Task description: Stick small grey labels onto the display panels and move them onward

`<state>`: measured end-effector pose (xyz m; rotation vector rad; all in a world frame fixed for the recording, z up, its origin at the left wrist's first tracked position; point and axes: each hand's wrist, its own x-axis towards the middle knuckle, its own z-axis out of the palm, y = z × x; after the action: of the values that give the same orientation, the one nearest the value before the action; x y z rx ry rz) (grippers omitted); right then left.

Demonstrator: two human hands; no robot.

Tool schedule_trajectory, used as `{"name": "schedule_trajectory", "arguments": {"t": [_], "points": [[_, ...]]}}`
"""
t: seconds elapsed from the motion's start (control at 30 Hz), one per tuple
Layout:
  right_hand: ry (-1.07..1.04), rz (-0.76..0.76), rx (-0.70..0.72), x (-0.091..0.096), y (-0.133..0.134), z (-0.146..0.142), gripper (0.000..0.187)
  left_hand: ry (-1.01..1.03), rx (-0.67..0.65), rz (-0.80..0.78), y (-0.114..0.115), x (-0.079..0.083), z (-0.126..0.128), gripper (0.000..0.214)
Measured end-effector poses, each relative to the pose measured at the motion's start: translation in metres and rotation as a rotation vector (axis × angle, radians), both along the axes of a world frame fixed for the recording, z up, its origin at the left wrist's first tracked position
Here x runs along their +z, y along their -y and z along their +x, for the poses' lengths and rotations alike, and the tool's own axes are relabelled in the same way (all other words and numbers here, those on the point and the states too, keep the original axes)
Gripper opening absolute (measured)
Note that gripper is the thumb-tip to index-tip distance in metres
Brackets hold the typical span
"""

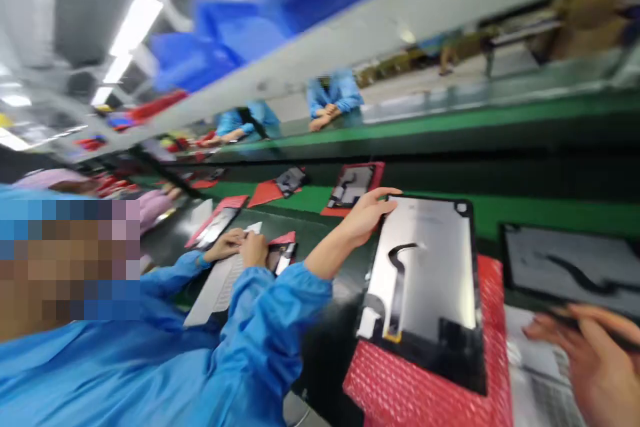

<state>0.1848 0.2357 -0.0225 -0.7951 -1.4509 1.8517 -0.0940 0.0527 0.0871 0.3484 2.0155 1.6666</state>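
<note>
My left hand [373, 215], in a blue sleeve, grips the upper left corner of a tablet screen panel [434, 267]. The panel's silvery back faces me, with a black frame and a dark flex cable [397, 280]. It is tilted over a red bubble-wrap bag [425, 387]. At the lower right, my right hand [605, 360] is closed around a slim black pen-like tool [617, 335], blurred by motion. Below that hand lies a white sheet with a printed grid [545, 373]. Another screen panel [575, 263] lies just beyond my right hand.
Close on my left, a co-worker in blue has both hands [240, 247] over a white sheet [217, 287]. More panels on red bags [353, 187] lie along the green strip [320, 197]. A shelf [350, 47] with blue bins [235, 30] runs overhead. People stand across the line.
</note>
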Motion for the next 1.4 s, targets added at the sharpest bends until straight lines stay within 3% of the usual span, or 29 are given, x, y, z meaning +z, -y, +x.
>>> {"name": "schedule_trajectory", "arguments": {"t": [0.07,0.2,0.3,0.37,0.4,0.47,0.57,0.67,0.77,0.87,1.13,1.3,1.4], "points": [[-0.101,-0.065,-0.105,0.012,0.003,0.001,0.024,0.045,-0.125,-0.078,0.004,-0.021,0.018,0.051],[-0.080,0.034,-0.058,0.028,-0.017,0.004,0.037,0.000,-0.240,-0.226,0.006,-0.055,0.028,0.060],[0.094,0.090,0.065,0.027,-0.038,0.018,0.045,-0.157,-0.166,-0.288,0.008,-0.056,0.036,0.053],[0.220,0.100,0.186,0.020,-0.050,0.026,0.047,-0.419,-0.135,-0.331,0.009,-0.048,0.050,0.043],[0.277,0.102,0.241,0.016,-0.055,0.029,0.048,-0.584,-0.179,-0.344,0.009,-0.044,0.061,0.038],[0.375,0.107,0.318,0.007,-0.063,0.034,0.049,-0.897,-0.418,-0.327,0.004,-0.040,0.089,0.031],[0.466,0.117,0.354,-0.004,-0.070,0.037,0.049,-1.105,-0.861,-0.267,-0.013,-0.048,0.133,0.044],[0.490,0.131,0.368,-0.008,-0.072,0.039,0.046,-1.168,-1.032,-0.361,-0.031,-0.070,0.159,0.064],[0.503,0.161,0.402,-0.007,-0.072,0.039,0.043,-1.172,-1.023,-0.451,-0.038,-0.090,0.163,0.069],[0.521,0.172,0.426,-0.007,-0.072,0.039,0.042,-1.194,-1.018,-0.465,-0.038,-0.097,0.161,0.070],[0.521,0.188,0.438,-0.008,-0.073,0.043,0.045,-1.192,-1.007,-0.471,-0.037,-0.094,0.164,0.066],[0.444,0.090,0.415,-0.001,-0.076,0.040,0.050,-1.176,-1.010,-0.469,-0.039,-0.097,0.163,0.066],[0.379,0.053,0.366,0.004,-0.076,0.040,0.044,-1.215,-0.975,-0.433,-0.036,-0.089,0.164,0.063]]}}
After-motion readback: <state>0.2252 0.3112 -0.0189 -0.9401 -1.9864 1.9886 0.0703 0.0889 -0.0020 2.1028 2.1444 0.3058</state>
